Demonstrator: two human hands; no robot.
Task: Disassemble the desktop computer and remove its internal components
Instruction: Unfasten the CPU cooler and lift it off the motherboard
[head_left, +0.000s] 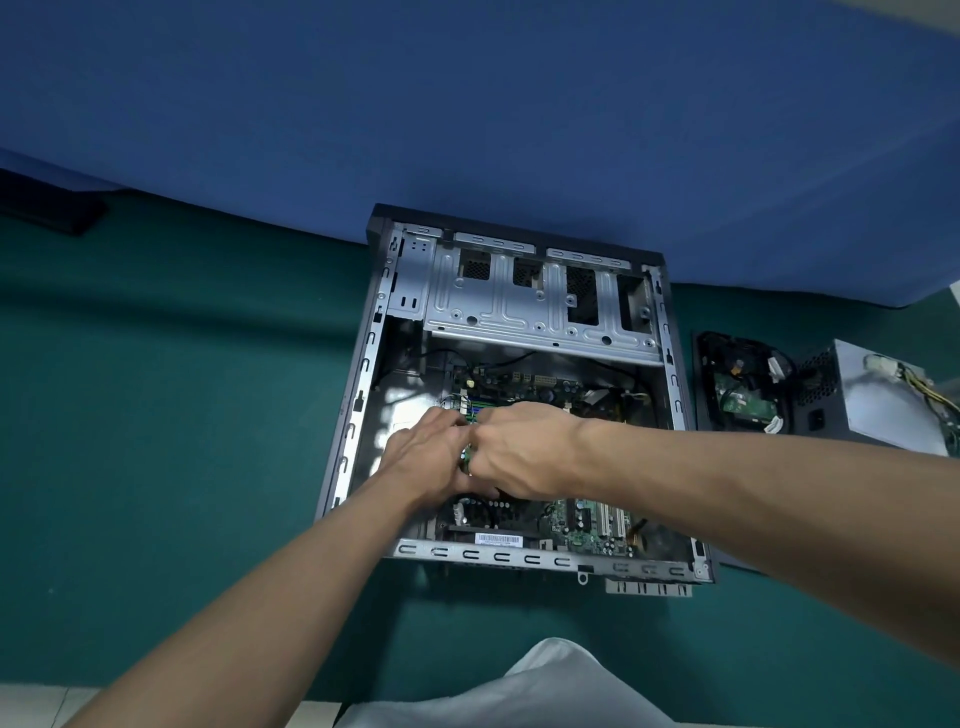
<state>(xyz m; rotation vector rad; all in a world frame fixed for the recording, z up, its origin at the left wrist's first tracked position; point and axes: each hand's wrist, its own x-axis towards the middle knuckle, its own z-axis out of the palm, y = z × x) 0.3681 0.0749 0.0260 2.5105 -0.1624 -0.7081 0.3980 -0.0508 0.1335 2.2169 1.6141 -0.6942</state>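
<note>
Case (519, 553) lies open on bench (156, 415). The 2 hands meet over the motherboard (587, 525). Left hand (426, 457) and right hand (524, 452) curl onto the green memory module (467, 457) between them, equally near. Module mostly hidden; long axis seemingly near-to-far.

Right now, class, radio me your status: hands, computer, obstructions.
Left hand and right hand together inside open case, over circuit board. Small green card between them; grip hidden. Power supply out, right of case.
</note>
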